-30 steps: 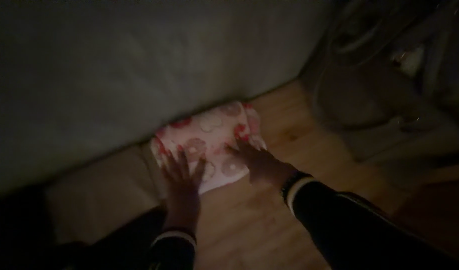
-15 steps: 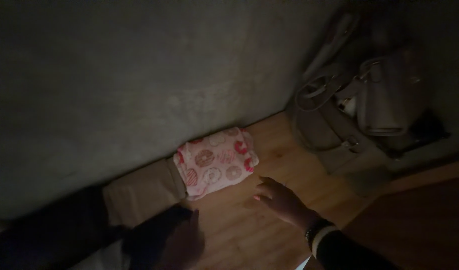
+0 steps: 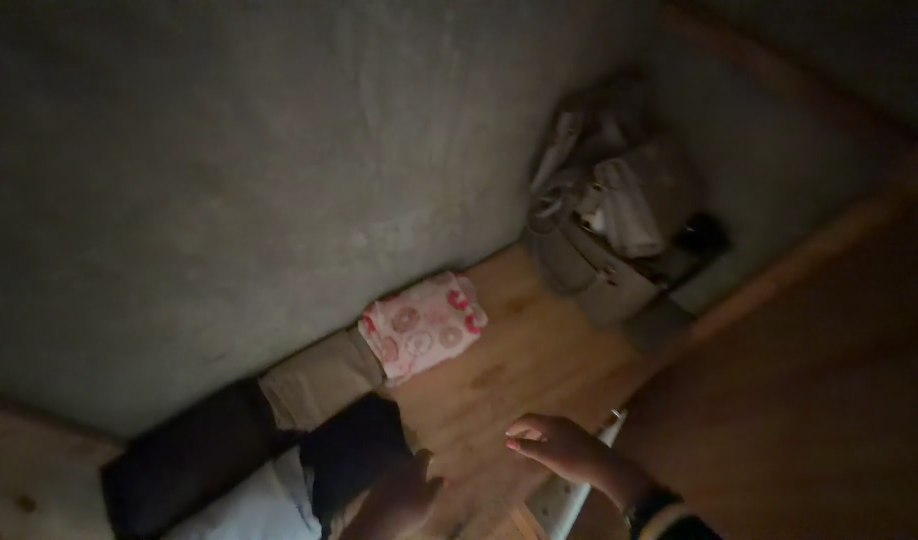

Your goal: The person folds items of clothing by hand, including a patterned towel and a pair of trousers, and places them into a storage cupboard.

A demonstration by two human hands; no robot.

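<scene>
The room is very dark. We see our right hand low in the picture, over the wood floor. Its fingers are a little bent and spread apart, and it holds nothing. It does not touch the cloth. A dark band sits on the wrist, next to a dark sleeve with a light edge.

Our left hand is at the bottom edge. It is blurry and dark, so we cannot tell if it is spread or closed. It is just beside a black cloth, and it may be touching it, but we cannot be sure.

The pink cloth is folded into a small square. It has round red and white rings on it. It lies on the floor, right up against the grey wall. Both our hands are well apart from it.

Next to the pink cloth, on its left, lies a folded tan cloth. The two look like they touch. Further left there is a dark cloth by the wall. Below it lies something white.

A grey bag leans on the wall to the right of the pink cloth, with bare floor between them. On the far right we see a brown wood panel.
</scene>
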